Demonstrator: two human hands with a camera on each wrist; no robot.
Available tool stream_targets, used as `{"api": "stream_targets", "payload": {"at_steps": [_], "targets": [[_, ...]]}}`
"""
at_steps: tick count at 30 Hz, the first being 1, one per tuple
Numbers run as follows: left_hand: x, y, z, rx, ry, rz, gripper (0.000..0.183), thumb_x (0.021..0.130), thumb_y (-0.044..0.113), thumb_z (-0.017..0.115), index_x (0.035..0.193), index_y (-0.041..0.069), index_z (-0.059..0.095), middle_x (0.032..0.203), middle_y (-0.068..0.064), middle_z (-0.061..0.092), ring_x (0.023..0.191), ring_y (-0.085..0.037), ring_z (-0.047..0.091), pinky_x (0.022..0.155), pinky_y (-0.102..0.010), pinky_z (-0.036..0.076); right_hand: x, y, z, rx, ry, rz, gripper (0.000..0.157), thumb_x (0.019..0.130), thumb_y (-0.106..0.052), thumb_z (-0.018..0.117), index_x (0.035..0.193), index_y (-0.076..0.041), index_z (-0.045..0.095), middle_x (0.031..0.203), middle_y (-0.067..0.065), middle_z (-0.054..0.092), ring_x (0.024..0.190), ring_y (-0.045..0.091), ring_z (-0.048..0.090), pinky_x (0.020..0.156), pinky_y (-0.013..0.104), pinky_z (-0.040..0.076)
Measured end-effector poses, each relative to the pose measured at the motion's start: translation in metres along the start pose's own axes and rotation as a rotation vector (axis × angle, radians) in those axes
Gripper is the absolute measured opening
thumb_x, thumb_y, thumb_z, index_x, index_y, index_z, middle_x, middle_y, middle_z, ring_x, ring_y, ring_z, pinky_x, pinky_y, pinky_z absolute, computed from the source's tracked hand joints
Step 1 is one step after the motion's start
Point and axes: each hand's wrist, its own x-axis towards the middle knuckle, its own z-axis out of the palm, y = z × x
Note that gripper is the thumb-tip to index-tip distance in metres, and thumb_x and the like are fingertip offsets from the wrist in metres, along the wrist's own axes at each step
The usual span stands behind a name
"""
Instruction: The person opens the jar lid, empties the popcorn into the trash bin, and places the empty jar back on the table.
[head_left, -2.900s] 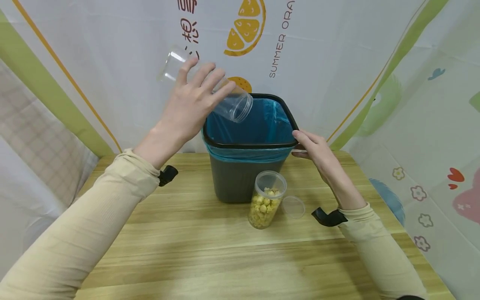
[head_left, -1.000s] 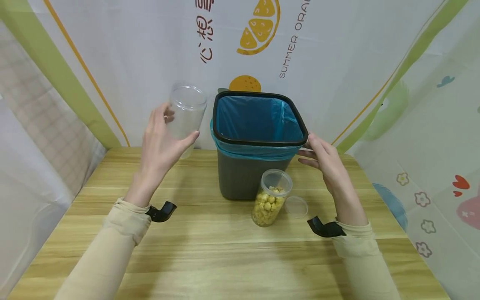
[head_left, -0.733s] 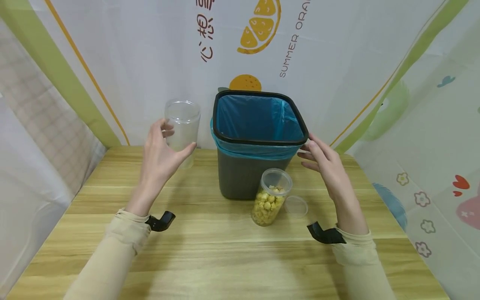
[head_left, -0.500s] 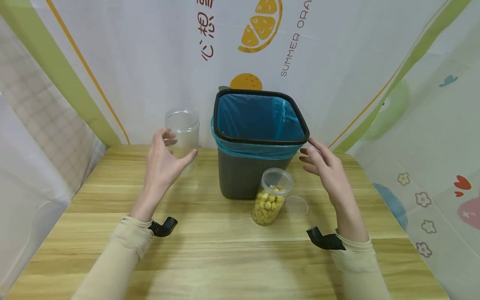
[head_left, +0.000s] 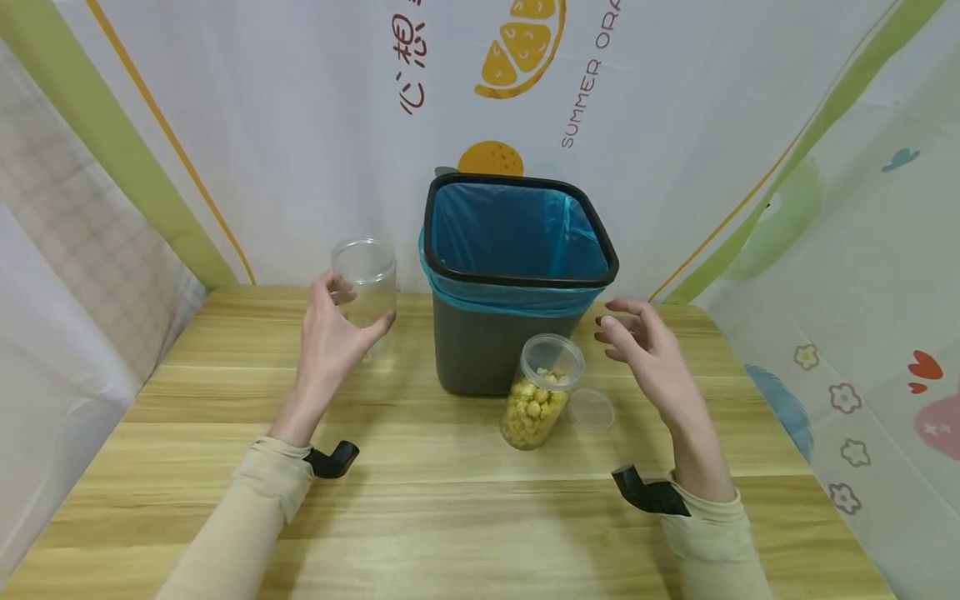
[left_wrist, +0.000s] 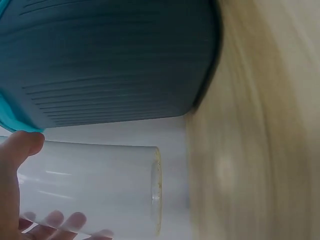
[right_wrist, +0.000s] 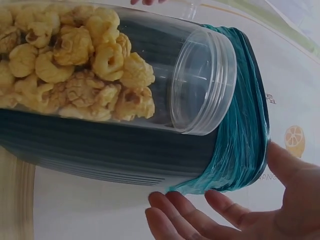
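Observation:
My left hand [head_left: 333, 333] grips a clear, empty plastic jar [head_left: 377, 287], upright to the left of the trash bin [head_left: 471, 346]. Thumb and fingers lie on either side of it. In the left wrist view the jar's base [left_wrist: 156, 192] appears a little above the tabletop, with yellowish bits along its rim. My right hand [head_left: 654, 354] hovers off the bin's right side, holding nothing, its fingers loosely bent. A second clear jar [head_left: 534, 408], partly filled with yellow popcorn [right_wrist: 80, 65], stands without a lid before the bin.
A flat clear lid [head_left: 592, 410] lies on the wooden table [head_left: 450, 517] to the right of the popcorn jar. The bin has a blue liner [head_left: 510, 229] under a black rim. Printed curtains [head_left: 300, 125] hang behind and at both sides.
My left hand has turned the empty jar from tipped over the bin to upright and lowered it on the left. My right hand has come off the bin's rim and dropped slightly.

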Motion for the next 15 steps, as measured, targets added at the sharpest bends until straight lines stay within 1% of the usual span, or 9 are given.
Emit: {"api": "stream_targets", "payload": {"at_steps": [4,8,12,15], "targets": [[-0.001,-0.007,0.006,-0.006,-0.014,-0.024,0.081,0.082,0.029,0.085,0.139,0.004,0.034,0.136,-0.02,0.052,0.133,-0.04,0.055,0.104,-0.058,0.049,-0.002,0.001,0.0,-0.04,-0.04,0.004,0.056,0.105,-0.046,0.053,0.148,-0.011,0.044,0.141,0.017,0.061,0.126,0.034,0.064,0.1,0.032,0.057],[0.0,-0.012,0.01,-0.008,-0.019,-0.033,0.08,0.082,0.03,0.085,0.137,0.004,0.033,0.136,-0.021,0.052,0.133,-0.041,0.055,0.104,-0.059,0.048,-0.004,-0.001,0.001,-0.076,-0.072,-0.002,0.055,0.105,-0.043,0.056,0.148,-0.01,0.044,0.142,0.018,0.061,0.124,0.035,0.065,0.102,0.043,0.054],[0.0,-0.015,0.013,-0.001,-0.022,-0.047,0.082,0.082,0.03,0.085,0.138,0.003,0.032,0.134,-0.023,0.054,0.133,-0.042,0.053,0.105,-0.06,0.047,-0.005,-0.002,0.002,-0.084,-0.103,-0.002,0.057,0.104,-0.042,0.059,0.149,-0.011,0.044,0.144,0.018,0.06,0.126,0.037,0.062,0.103,0.053,0.051],[-0.001,-0.017,0.015,0.009,-0.023,-0.06,0.083,0.082,0.03,0.085,0.139,0.002,0.031,0.133,-0.024,0.054,0.134,-0.043,0.052,0.106,-0.06,0.046,-0.006,-0.002,0.003,-0.089,-0.137,-0.005,0.059,0.102,-0.042,0.062,0.15,-0.013,0.042,0.146,0.017,0.059,0.13,0.037,0.061,0.104,0.056,0.051]]}}
